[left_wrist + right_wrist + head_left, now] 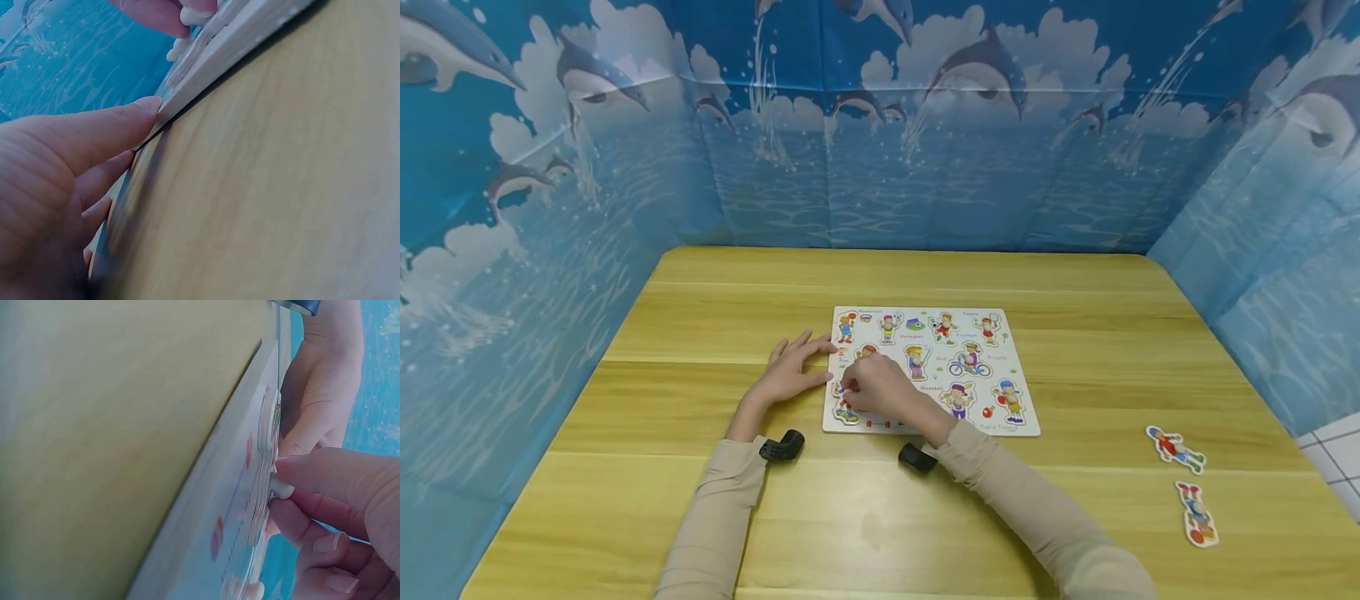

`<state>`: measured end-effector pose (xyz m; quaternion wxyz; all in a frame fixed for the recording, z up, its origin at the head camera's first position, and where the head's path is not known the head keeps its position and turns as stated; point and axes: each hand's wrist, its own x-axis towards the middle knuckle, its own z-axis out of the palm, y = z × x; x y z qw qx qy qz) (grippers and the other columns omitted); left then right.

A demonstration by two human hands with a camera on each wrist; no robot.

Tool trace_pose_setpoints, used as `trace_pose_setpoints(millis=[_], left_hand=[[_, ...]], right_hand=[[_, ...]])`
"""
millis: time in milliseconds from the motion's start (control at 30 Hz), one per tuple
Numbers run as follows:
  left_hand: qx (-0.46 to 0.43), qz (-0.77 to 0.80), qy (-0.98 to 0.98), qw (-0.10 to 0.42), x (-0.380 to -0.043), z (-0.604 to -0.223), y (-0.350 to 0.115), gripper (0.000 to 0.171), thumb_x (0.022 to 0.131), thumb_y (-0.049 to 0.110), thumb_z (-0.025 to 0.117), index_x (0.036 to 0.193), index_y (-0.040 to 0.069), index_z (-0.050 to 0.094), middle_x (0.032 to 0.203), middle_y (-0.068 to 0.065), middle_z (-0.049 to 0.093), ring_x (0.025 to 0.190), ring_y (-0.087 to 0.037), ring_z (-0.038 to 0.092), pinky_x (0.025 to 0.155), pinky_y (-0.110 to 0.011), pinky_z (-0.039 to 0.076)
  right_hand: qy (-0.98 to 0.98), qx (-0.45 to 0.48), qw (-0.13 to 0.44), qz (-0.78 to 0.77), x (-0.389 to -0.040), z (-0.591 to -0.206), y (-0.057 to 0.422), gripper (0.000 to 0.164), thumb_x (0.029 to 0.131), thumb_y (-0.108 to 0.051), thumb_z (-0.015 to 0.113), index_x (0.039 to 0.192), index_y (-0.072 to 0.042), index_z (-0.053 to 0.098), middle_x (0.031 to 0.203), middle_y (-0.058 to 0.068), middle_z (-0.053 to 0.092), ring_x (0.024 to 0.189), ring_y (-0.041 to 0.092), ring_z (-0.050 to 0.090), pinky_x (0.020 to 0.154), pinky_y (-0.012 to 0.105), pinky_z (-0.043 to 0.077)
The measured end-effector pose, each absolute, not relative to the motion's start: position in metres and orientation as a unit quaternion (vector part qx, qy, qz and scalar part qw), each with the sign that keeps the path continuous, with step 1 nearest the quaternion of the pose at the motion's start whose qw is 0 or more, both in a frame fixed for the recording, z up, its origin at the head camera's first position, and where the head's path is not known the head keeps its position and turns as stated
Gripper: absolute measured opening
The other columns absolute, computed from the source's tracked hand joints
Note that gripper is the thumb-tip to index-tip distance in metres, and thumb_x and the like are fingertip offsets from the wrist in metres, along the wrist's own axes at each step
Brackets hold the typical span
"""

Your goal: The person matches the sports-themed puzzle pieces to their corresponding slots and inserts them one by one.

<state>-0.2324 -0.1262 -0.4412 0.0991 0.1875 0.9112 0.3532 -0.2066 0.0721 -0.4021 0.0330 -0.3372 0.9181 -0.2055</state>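
A white knob puzzle board [925, 429] lies on the table, with figures of sports players in it. My left hand [786, 375] is at its left edge, fingers spread; in the left wrist view the thumb [128, 125] touches the board's side. Over the lower left of the board, my right hand [883, 387] pinches the white knob [282, 486] of a puzzle piece [258, 509] between thumb and forefinger. That piece sits at the board's surface, its picture mostly hidden by the hand. Beside it at the corner is a skateboarder piece [846, 414].
Two loose puzzle pieces lie at the right of the wooden table [1075, 517]: a figure in red and blue [1176, 448] and one with an orange ball [1197, 515]. A dolphin-print curtain [880, 183] encloses the table's back and sides.
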Motion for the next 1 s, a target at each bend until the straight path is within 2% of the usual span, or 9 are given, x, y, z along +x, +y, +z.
trace_pose_setpoints(millis=[367,600,800,1000], left_hand=[[0.197,0.354,0.909,0.098,-0.233,-0.439,-0.122,0.039,0.089,0.028,0.062,0.126,0.018,0.053,0.152,-0.007,0.035,0.147,-0.036,0.013,0.117,-0.057,-0.004],[0.197,0.357,0.908,0.102,-0.231,-0.438,-0.121,0.040,0.089,0.027,0.062,0.126,0.016,0.053,0.153,-0.006,0.034,0.147,-0.035,0.012,0.117,-0.057,-0.004],[0.198,0.363,0.905,0.103,-0.229,-0.438,-0.121,0.039,0.089,0.027,0.062,0.126,0.016,0.053,0.153,-0.008,0.034,0.147,-0.036,0.011,0.117,-0.057,-0.005],[0.195,0.369,0.903,0.102,-0.227,-0.437,-0.123,0.039,0.089,0.026,0.062,0.126,0.016,0.053,0.153,-0.009,0.034,0.147,-0.037,0.012,0.116,-0.057,-0.007]], right_hand=[[0.924,-0.322,0.037,-0.203,-0.206,-0.403,0.073,0.007,0.079,-0.009,0.068,0.079,-0.010,0.075,0.070,-0.001,0.070,0.056,0.002,0.046,0.052,0.013,0.036],[0.917,-0.314,0.093,-0.227,-0.206,-0.401,0.077,0.014,0.084,-0.011,0.066,0.092,-0.007,0.075,0.083,0.002,0.074,0.059,0.002,0.053,0.054,0.012,0.040],[0.911,-0.327,0.110,-0.225,-0.204,-0.395,0.083,0.018,0.085,-0.016,0.066,0.099,-0.006,0.074,0.091,0.004,0.075,0.073,0.008,0.066,0.065,0.016,0.051],[0.914,-0.325,0.100,-0.221,-0.201,-0.388,0.094,0.018,0.085,-0.015,0.066,0.099,-0.007,0.073,0.092,0.003,0.075,0.081,0.011,0.068,0.069,0.017,0.052]])
